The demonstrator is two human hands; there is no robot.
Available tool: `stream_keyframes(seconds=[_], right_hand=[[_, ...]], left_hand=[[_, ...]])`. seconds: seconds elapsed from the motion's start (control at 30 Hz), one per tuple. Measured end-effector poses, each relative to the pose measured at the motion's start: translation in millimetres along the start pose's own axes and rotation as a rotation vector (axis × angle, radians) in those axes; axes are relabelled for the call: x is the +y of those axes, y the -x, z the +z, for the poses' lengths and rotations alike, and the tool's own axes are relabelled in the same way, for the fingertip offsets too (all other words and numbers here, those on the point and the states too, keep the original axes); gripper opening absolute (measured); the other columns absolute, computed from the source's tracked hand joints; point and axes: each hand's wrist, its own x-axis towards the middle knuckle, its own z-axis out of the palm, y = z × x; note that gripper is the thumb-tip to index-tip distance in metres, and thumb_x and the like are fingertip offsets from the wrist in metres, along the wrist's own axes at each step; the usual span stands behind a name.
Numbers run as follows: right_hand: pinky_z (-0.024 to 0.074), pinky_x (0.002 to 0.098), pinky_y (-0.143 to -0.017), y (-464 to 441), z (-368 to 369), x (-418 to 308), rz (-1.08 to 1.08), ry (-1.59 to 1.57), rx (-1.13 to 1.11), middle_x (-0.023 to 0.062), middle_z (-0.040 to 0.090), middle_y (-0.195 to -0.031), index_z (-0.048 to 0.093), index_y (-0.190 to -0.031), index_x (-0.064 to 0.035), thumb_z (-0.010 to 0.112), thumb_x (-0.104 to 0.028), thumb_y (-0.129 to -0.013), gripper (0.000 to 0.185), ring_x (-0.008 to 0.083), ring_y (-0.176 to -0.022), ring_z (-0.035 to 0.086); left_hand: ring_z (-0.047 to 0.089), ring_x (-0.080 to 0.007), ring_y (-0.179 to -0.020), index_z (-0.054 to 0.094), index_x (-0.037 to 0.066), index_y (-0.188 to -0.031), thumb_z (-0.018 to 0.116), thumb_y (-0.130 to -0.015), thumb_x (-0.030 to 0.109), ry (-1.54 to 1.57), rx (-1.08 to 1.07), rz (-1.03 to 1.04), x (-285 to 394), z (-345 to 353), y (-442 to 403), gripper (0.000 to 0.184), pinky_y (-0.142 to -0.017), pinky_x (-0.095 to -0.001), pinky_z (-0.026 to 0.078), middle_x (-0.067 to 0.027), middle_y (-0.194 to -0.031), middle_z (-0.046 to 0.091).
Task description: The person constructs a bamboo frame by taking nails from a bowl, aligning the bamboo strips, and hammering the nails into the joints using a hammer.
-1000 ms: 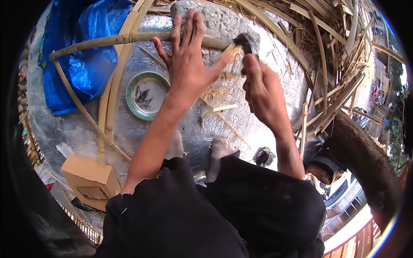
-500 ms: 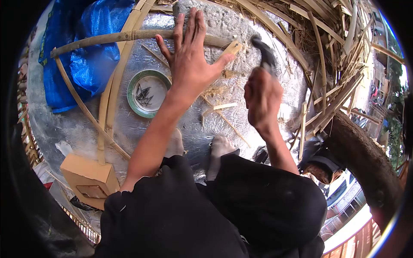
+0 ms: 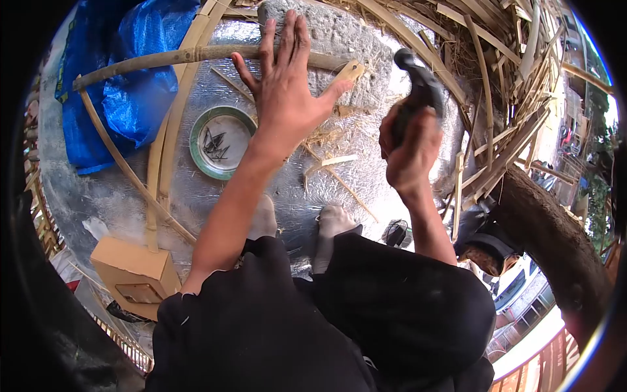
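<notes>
My left hand (image 3: pixel 289 98) lies flat with spread fingers across a curved bamboo strip (image 3: pixel 222 53), pressing it on a rough concrete block (image 3: pixel 372 43). Its thumb rests at a pale bamboo end (image 3: pixel 353 70), which crosses the strip's right end and bears a small dark spot, perhaps a nail head. To the right, my right hand (image 3: pixel 413 140) is wrapped round a dark hammer (image 3: pixel 423 88), its head raised apart from the bamboo and slightly blurred. A green-rimmed plate (image 3: pixel 197 157) with several dark nails (image 3: pixel 215 144) stands left of my left forearm.
Blue plastic sheeting (image 3: pixel 124 111) lies at the upper left. A cardboard box (image 3: pixel 134 268) stands at the lower left. Split bamboo strips (image 3: pixel 509 124) pile up at the right, beside a thick log (image 3: pixel 552 228). Bamboo scraps (image 3: pixel 330 161) lie on the shiny floor sheet.
My right hand has moved the hammer right, away from the bamboo end, and its head is tilted differently. My left hand stays on the strip. The view has shifted slightly.
</notes>
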Motion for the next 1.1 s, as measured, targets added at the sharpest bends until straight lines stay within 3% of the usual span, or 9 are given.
stream_keyframes(seconds=[0.1,0.23,0.53,0.63,0.73,0.8,0.87,1.0,1.1], right_hand=[[0.0392,0.0437,-0.056,-20,-3,8,0.221,0.579,-0.142,0.0165,0.048,-0.057,0.054,-0.075,0.0076,0.046,-0.052,-0.108,0.069,0.0242,-0.055,0.047],[0.0367,0.0303,-0.051,4,-5,-20,0.044,0.094,-0.028,-0.0006,0.048,-0.06,0.054,-0.079,-0.0026,0.046,-0.047,-0.11,0.055,0.0095,-0.056,0.043],[0.0335,0.0315,-0.047,4,2,15,-0.059,-0.002,-0.026,0.0029,0.049,-0.057,0.057,-0.086,-0.002,0.041,-0.041,-0.112,0.049,0.0114,-0.049,0.043],[0.0381,0.0422,-0.056,-11,2,12,0.231,0.51,-0.15,0.0089,0.048,-0.057,0.055,-0.079,0.0039,0.04,-0.048,-0.111,0.062,0.0189,-0.056,0.047],[0.0359,0.0351,-0.05,9,-4,7,-0.023,0.023,-0.005,0.009,0.047,-0.058,0.056,-0.086,0.0029,0.037,-0.044,-0.112,0.057,0.0164,-0.059,0.051],[0.0353,0.0323,-0.049,-8,7,33,-0.267,0.445,-0.02,0.0065,0.05,-0.06,0.056,-0.084,0.0,0.036,-0.047,-0.112,0.058,0.0147,-0.058,0.05],[0.0356,0.0324,-0.049,-17,-1,34,0.234,0.441,-0.152,-0.0003,0.05,-0.058,0.055,-0.076,-0.0054,0.033,-0.065,-0.107,0.07,0.0103,-0.053,0.045],[0.0256,0.0251,-0.036,4,12,18,-0.125,-0.173,0.1,-0.0024,0.046,-0.055,0.046,-0.07,-0.0109,0.031,-0.07,-0.105,0.07,0.0066,-0.039,0.034],[0.0258,0.025,-0.036,-15,9,33,0.375,0.132,-0.083,-0.0043,0.042,-0.054,0.05,-0.074,-0.0099,0.031,-0.074,-0.102,0.073,0.0065,-0.039,0.034]], left_hand=[[0.004,-0.0221,-0.16,0.022,0.013,-0.165,0.069,-0.083,0.068,0.004,-0.013,0.0,1,1,-1,0.11,-0.12,-0.0684,-0.013,0.0004,-0.173,0.019],[0.01,-0.0235,-0.16,0.022,0.013,-0.165,0.072,-0.083,0.066,0.017,-0.001,0.004,1,1,0,0.11,-0.12,-0.066,-0.014,-0.0006,-0.172,0.02],[0.01,-0.0234,-0.16,0.023,0.013,-0.165,0.073,-0.083,0.065,0.002,-0.005,-0.006,3,0,0,0.11,-0.12,-0.0665,-0.013,-0.0005,-0.172,0.022],[0.01,-0.0237,-0.16,0.023,0.013,-0.165,0.072,-0.083,0.067,0.002,0.006,-0.001,2,2,-1,0.109,-0.12,-0.0672,-0.012,-0.0005,-0.172,0.022],[0.01,-0.024,-0.16,0.023,0.012,-0.164,0.07,-0.084,0.069,-0.01,-0.001,-0.005,2,2,1,0.109,-0.12,-0.0674,-0.012,-0.0004,-0.172,0.021],[0.009,-0.0242,-0.16,0.023,0.012,-0.164,0.068,-0.084,0.071,-0.04,-0.012,0.007,2,1,2,0.109,-0.12,-0.0673,-0.012,-0.0002,-0.172,0.02],[0.009,-0.0237,-0.16,0.023,0.012,-0.164,0.069,-0.084,0.07,-0.029,0.009,0.01,-1,5,0,0.109,-0.12,-0.0674,-0.012,-0.0001,-0.172,0.02],[0.01,-0.0238,-0.16,0.023,0.012,-0.165,0.066,-0.085,0.072,-0.059,-0.01,0.0,2,1,1,0.108,-0.121,-0.0665,-0.012,0.0001,-0.172,0.019],[0.009,-0.0235,-0.16,0.022,0.013,-0.165,0.067,-0.085,0.071,-0.051,-0.002,0.004,-1,3,1,0.109,-0.121,-0.0662,-0.012,0.0,-0.172,0.019]])
